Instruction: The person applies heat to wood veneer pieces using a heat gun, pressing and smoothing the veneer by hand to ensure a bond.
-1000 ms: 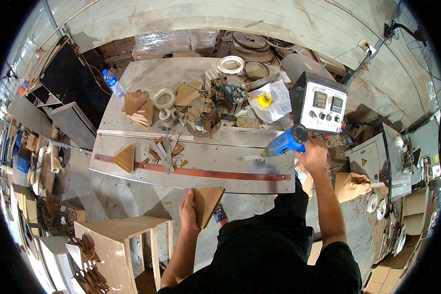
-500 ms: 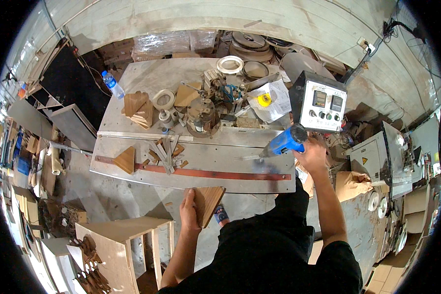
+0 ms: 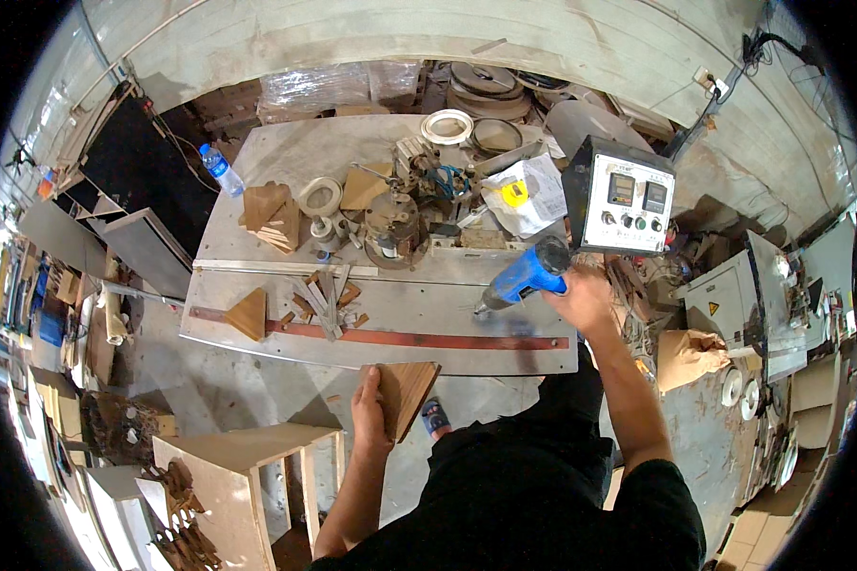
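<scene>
I see a bright blue plastic hand tool with a black rear end in my right hand, and a tan-brown wooden wedge piece with a streaky grain in my left hand. The dull grey metal worktable has a rusty red strip along its front. On it: light brown wooden triangle, clear plastic bottle with blue cap, off-white tape roll, yellow disc on white paper. The grey control box has a white face.

1 head-worn fisheye view looks steeply down from above onto the nearby metal worktable.
</scene>
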Tool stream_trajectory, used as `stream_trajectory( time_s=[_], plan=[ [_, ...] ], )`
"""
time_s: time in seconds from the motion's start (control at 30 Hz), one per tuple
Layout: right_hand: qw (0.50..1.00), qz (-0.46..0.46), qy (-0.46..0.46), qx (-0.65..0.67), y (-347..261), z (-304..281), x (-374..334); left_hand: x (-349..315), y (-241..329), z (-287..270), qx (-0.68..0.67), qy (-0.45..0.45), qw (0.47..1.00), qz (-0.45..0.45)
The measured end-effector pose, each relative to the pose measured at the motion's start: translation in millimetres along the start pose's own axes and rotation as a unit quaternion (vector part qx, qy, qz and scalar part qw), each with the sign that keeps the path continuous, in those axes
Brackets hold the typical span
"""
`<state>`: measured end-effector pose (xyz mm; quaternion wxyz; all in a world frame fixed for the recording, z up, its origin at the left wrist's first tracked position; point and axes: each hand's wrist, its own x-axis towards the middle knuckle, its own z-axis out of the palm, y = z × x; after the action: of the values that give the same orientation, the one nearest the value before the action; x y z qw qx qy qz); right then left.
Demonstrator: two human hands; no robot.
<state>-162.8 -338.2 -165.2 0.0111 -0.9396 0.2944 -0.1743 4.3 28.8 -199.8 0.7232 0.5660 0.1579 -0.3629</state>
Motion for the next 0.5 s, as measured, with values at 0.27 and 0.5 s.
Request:
stream_trajectory(
  time_s=[0.27,0.5],
  plan=[
    [0.999,-0.015,0.012,0.041,-25.1,2.5,8.9,4.2,-5.0,-4.4,-0.028,-0.02,0.999,0.012],
    [0.998,-0.025,0.038,0.049,-34.6,-9.3,10.4,-1.3,-0.3,0.1,-0.014,-0.01,1.0,0.001]
  ],
)
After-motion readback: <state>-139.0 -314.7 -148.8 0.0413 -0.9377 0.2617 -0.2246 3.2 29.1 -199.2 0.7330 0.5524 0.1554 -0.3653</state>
